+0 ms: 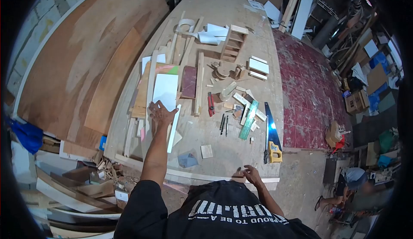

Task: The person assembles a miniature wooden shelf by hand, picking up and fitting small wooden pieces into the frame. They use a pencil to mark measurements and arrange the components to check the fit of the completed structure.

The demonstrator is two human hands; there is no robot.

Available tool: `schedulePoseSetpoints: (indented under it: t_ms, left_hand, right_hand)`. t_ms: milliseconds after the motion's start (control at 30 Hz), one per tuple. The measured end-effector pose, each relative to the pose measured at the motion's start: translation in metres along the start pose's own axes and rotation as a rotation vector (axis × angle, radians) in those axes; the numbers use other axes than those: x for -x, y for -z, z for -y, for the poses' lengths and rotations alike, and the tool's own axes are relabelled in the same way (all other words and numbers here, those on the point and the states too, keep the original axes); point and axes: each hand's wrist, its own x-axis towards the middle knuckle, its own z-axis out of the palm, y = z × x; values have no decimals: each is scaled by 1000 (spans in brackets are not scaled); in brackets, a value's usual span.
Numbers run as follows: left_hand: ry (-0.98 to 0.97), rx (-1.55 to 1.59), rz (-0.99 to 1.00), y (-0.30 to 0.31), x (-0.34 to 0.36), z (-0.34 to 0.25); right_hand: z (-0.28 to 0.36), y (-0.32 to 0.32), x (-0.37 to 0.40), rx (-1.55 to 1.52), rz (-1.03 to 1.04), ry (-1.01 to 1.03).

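My left hand (161, 113) lies over the near end of a white board (165, 87), its fingers spread and touching it. Beside that hand, a narrow white strip (174, 129) runs toward the table's front edge. My right hand (253, 175) is above the front edge with its fingers apart and nothing visible in them. Close to its fingertips is a small dark spot I cannot make out. Farther in are a square wood piece (207, 151) and a bluish translucent piece (188, 160). A handsaw (273, 135) with a yellow handle lies right of centre.
The worktable (241, 150) also carries a red cutter (211, 104), a green ruler (248, 119), wood offcuts, a small wooden rack (234, 43) and a maroon block (189, 82). Large plywood sheets (86, 45) lean at left. Another person (350, 183) is low at the right.
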Motion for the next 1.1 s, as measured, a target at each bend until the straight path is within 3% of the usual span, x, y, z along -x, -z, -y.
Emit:
schedulePoseSetpoints:
  t_ms: [133, 300, 433, 500, 567, 600, 633, 700, 933, 1067, 1100]
  left_hand:
    - [78, -49, 58, 14, -8, -21]
    - [89, -59, 72, 12, -17, -26]
    - [138, 123, 43, 33, -3, -26]
    - [187, 213, 66, 42, 5, -18]
    - [-4, 796, 311, 35, 7, 14]
    - [71, 1006, 334, 26, 17, 25]
    - [-64, 1219, 348, 21, 35, 31]
    - [209, 1218, 560, 23, 77, 47]
    - [169, 1620, 1042, -41, 239, 42]
    - [133, 1815, 1335, -34, 299, 21]
    - [136, 1824, 1325, -37, 305, 20]
  right_hand:
    - [-23, 14, 30, -145, -125, -157]
    - [-48, 7, 35, -180, -173, -197]
    - [-45, 4, 19, -181, -140, -132]
    - [-35, 7, 8, -31, -185, -10]
    - [-14, 13, 0, -92, -182, -2]
    - [-7, 14, -6, -129, -185, 16]
    - [0, 15, -11, -166, -186, 36]
    - [17, 17, -20, -198, -150, 59]
    - [127, 2, -15, -481, 109, 39]
    - [139, -19, -18, -916, 261, -66]
    - [141, -22, -16, -1067, 305, -92]
